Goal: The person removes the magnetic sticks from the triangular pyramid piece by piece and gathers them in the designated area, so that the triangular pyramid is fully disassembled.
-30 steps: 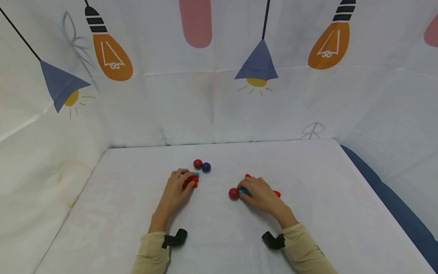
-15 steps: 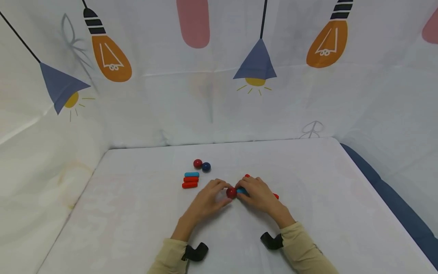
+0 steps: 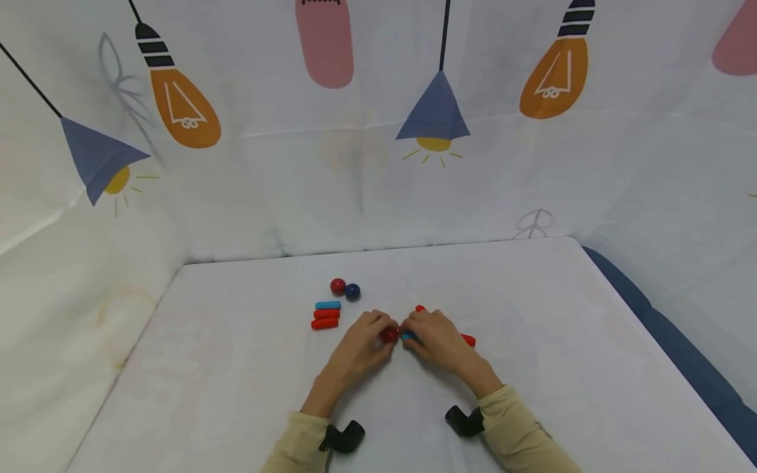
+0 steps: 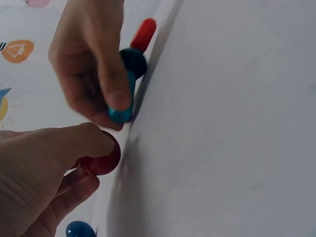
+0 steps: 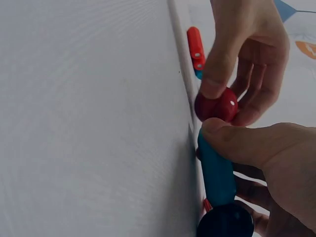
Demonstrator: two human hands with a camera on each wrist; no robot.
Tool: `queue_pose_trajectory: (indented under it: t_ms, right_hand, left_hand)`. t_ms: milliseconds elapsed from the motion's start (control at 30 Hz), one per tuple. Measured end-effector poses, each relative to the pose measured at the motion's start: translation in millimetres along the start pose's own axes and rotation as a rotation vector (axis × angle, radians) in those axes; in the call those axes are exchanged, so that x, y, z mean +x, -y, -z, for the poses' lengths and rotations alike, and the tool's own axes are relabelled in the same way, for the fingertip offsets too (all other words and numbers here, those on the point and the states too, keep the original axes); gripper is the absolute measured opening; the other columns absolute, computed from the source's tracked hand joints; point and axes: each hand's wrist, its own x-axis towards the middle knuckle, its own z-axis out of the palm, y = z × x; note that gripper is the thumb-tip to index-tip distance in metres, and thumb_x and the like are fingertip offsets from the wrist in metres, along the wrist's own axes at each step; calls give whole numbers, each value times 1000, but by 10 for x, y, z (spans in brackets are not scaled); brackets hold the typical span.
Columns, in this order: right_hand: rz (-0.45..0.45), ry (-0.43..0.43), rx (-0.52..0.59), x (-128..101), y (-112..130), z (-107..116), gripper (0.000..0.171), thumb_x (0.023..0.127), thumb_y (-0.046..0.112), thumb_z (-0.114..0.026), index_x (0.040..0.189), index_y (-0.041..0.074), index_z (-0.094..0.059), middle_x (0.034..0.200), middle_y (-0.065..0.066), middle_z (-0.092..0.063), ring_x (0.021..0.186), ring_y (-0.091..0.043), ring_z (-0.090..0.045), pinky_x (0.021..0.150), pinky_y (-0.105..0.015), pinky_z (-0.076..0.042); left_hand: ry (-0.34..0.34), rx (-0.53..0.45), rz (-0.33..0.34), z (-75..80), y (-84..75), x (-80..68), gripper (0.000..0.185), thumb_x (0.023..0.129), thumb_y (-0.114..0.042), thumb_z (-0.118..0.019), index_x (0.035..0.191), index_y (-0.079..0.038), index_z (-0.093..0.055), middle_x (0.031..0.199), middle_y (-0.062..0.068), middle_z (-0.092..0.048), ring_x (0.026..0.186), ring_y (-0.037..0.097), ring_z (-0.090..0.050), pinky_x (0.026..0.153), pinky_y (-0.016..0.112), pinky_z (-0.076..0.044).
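Note:
My left hand (image 3: 357, 345) pinches a shiny red ball (image 4: 104, 158) between thumb and fingers. Just to its right, my right hand (image 3: 440, 338) grips a light blue rod (image 5: 217, 170) near its end. In the left wrist view a small gap shows between ball and rod. A dark blue ball (image 5: 226, 222) sits at the rod's other end, partly hidden by the right hand in the head view. Beyond that ball a red rod (image 4: 144, 34) sticks out. Another red tip (image 3: 420, 308) peeks out behind the right hand's fingers.
Left of the hands, a light blue rod (image 3: 328, 305) and two red rods (image 3: 325, 319) lie in a stack of rows on the white table (image 3: 207, 368). Behind them a red ball (image 3: 338, 286) and a dark blue ball (image 3: 352, 292) sit side by side.
My left hand left the loose rods, moved right and took hold of the red ball. That ball, earlier against the light blue rod's end, now stands slightly apart from it.

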Motion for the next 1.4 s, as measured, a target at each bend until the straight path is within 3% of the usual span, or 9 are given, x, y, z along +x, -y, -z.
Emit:
queue_pose_trajectory:
  t_ms: [300, 500, 767, 1033, 1133, 1267, 1400]
  right_hand:
    - [-9, 65, 35, 32, 39, -8, 15, 82, 26, -72, 94, 20, -66, 87, 9, -61, 82, -7, -56, 73, -27, -41]
    - [34, 65, 58, 48, 105, -48, 16, 83, 26, -72, 95, 18, -67, 87, 9, -61, 80, -7, -56, 72, -26, -42]
    - [49, 108, 70, 49, 193, -93, 16, 85, 29, -69, 98, 20, -67, 89, 9, -61, 84, -6, -56, 77, -26, -42]
    - [63, 103, 78, 48, 234, -70, 17, 86, 29, -69, 100, 19, -67, 93, 9, -62, 87, -7, -56, 78, -27, -42]
    - [65, 72, 96, 47, 225, -15, 18, 87, 27, -67, 102, 18, -66, 93, 7, -60, 86, -8, -54, 77, -26, -44]
    - [-31, 137, 217, 23, 214, 160, 19, 90, 25, -64, 106, 14, -63, 76, 9, -57, 68, -5, -50, 65, -21, -43]
    - [-197, 350, 351, -37, 197, 324, 22, 92, 25, -61, 109, 12, -59, 63, 9, -53, 52, -5, -46, 53, -20, -40]
  left_hand:
    - [-35, 113, 8, 262, 135, 339, 32, 81, -9, -73, 111, -11, -63, 109, 4, -58, 98, 17, -58, 85, 28, -52]
    - [-20, 173, 94, 308, 255, 507, 30, 81, -8, -73, 110, -9, -65, 108, 7, -59, 97, 21, -59, 82, 31, -53]
    - [-35, 240, 184, 230, 375, 559, 25, 81, -9, -72, 106, -7, -68, 104, 10, -62, 94, 27, -60, 83, 38, -52]
    - [-95, 315, 176, 224, 402, 556, 26, 80, -11, -73, 105, -12, -67, 106, 9, -62, 99, 29, -58, 91, 48, -44]
    - [-117, 288, 150, 230, 348, 547, 27, 82, -11, -71, 109, -14, -66, 110, 7, -61, 102, 29, -57, 90, 48, -43]
    - [-44, 151, 52, 207, 219, 495, 30, 85, -9, -66, 114, -14, -64, 114, 5, -60, 106, 24, -57, 92, 40, -48]
    - [127, 2, -15, 108, 113, 417, 34, 88, -9, -63, 122, -15, -61, 122, 3, -59, 115, 19, -55, 98, 34, -48]
